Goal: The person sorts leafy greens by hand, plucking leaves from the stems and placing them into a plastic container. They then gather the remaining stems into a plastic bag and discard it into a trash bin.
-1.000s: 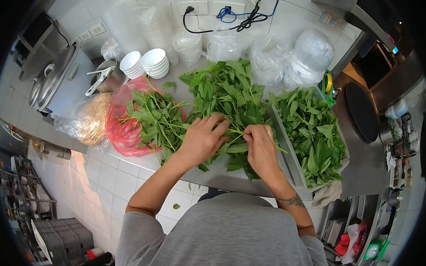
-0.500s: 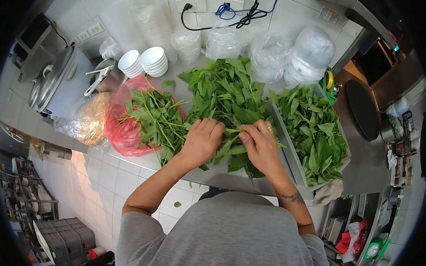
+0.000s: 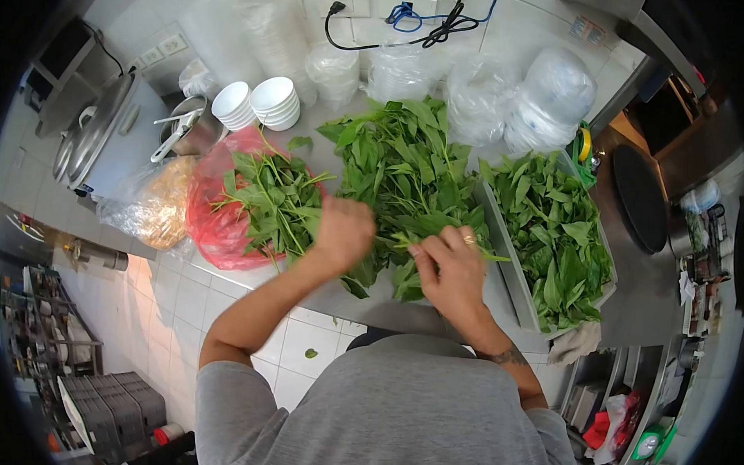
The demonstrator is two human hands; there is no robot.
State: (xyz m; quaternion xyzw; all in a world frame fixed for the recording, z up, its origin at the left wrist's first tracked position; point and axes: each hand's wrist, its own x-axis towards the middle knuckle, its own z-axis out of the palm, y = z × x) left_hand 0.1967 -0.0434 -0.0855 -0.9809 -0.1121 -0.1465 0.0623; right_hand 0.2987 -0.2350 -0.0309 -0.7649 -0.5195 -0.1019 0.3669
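My right hand [image 3: 454,272] is closed, thumb against fingers, on a pale green leafy stem [image 3: 496,257] that sticks out past the ring finger. My left hand [image 3: 345,233] is smeared by motion beside the pile of stemmed greens [image 3: 279,200]; its fingers do not show clearly. That pile lies partly on a red plastic bag [image 3: 213,219]. A larger heap of leafy greens [image 3: 403,156] spreads over the counter behind both hands. To the right, a grey tray [image 3: 510,274] is full of loose green leaves [image 3: 552,231].
White bowls [image 3: 276,102] stand stacked at the back, near bagged clear containers [image 3: 549,99] along the wall. A pot [image 3: 191,124] and a clear bag of orange-tan food [image 3: 164,205] sit on the left. A cloth [image 3: 575,342] hangs at the tray's front corner.
My left hand has moved left, away from my right hand, toward the stems by the red bag. My right hand has shifted slightly down and still pinches a stem. The view has turned slightly.
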